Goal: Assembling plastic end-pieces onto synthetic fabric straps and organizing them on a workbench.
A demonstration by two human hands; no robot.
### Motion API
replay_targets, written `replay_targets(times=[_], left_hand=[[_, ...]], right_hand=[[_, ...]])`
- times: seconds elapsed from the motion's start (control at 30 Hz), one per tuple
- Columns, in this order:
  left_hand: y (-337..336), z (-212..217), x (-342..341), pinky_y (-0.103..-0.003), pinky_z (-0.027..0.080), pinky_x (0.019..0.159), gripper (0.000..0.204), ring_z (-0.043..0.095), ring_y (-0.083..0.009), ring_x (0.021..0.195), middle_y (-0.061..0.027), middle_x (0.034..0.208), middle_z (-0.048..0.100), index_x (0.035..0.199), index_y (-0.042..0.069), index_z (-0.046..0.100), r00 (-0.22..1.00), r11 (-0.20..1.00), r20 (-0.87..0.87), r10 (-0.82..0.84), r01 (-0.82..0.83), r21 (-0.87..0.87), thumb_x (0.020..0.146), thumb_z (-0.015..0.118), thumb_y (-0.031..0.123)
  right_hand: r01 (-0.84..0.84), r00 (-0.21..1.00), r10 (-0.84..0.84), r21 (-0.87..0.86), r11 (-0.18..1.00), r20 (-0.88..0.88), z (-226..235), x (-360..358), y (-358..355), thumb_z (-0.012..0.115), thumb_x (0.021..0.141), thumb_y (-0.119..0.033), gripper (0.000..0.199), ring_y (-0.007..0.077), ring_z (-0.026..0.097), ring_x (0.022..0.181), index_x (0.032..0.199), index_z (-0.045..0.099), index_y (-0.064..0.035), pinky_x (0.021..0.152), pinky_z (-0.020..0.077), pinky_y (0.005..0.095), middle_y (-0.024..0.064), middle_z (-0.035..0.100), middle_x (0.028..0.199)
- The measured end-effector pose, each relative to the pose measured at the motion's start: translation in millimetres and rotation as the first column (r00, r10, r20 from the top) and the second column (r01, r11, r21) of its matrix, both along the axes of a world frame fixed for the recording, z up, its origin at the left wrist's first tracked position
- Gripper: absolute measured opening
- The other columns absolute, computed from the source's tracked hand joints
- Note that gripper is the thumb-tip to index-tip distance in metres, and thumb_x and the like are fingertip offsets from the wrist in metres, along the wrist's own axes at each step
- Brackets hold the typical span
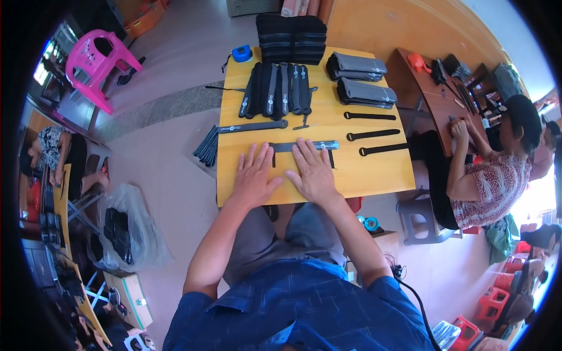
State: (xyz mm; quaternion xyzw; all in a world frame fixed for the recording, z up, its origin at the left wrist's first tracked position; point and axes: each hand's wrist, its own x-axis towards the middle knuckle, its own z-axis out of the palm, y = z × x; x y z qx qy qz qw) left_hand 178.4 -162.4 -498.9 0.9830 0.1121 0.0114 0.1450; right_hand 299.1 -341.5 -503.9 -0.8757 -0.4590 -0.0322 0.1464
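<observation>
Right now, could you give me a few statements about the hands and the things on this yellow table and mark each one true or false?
1. Both hands lie flat, palms down, on the table. True: the left hand and right hand rest side by side.
2. The right hand grips the blue tape measure. False: the tape measure lies at the far left corner, untouched.
3. A flat black strap lies under the fingertips. True.
4. Three thin black straps lie to the right of the hands. True.
5. The pink plastic chair stands on the table. False: the chair stands on the floor, far left.
</observation>
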Motion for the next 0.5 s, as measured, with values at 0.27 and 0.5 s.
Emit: replay_targets(times=[0.27,0.5], left_hand=[[0.7,5.4,2.7,-0.057,0.014,0.129,0.086,0.015,-0.0380,0.161,-0.0130,0.173,0.024,0.165,0.006,0.030,1.000,1.000,-0.002,-0.026,0.026,0.000,0.100,0.059,0.055],[1.9,2.1,-0.7,-0.058,0.014,0.129,0.088,0.016,-0.0392,0.161,-0.0152,0.174,0.022,0.165,0.006,0.028,0.999,0.999,-0.009,-0.032,0.032,-0.003,0.098,0.062,0.052]], right_hand=[[-0.074,0.994,0.077,0.032,0.997,-0.078,-0.2,3.7,-3.3,0.049,0.101,-0.064,0.086,0.0317,0.025,0.159,0.160,0.038,-0.0026,0.127,0.0217,0.0554,0.0155,0.031,0.170],[0.152,0.988,-0.149,0.053,0.987,-0.047,1.7,20.3,-45.5,0.054,0.102,-0.055,0.079,0.0346,0.028,0.158,0.159,0.040,-0.0015,0.126,0.0229,0.0567,0.0168,0.034,0.169]])
